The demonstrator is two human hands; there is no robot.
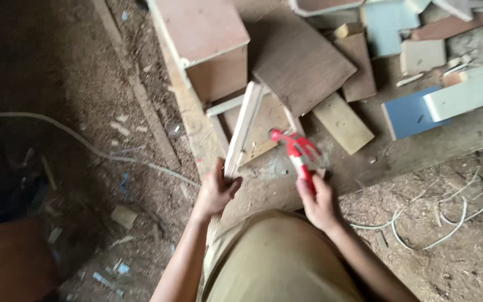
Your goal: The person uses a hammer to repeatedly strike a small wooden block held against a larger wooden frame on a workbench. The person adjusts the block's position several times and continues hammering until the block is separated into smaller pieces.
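Your left hand [217,190] is gripping the light, stiff wooden strip [242,130] near its lower end on the workboard [264,179]; your right hand's [320,204] fingers are closing around the red hammer [297,151] handle.

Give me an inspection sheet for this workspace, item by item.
Surface: rough wooden board on a dirt floor, sawdust over it.
Job's things: pale wooden strip lying slanted across a small strip frame; red-handled hammer.
Clutter: plywood offcuts, blue panel, pinkish box, white block.
Grippers: left hand grips the strip's near end; right hand grips the hammer handle.
Cables: white cord on the left, looped white cord on the right.
Surroundings: wood chips and sawdust on the ground.
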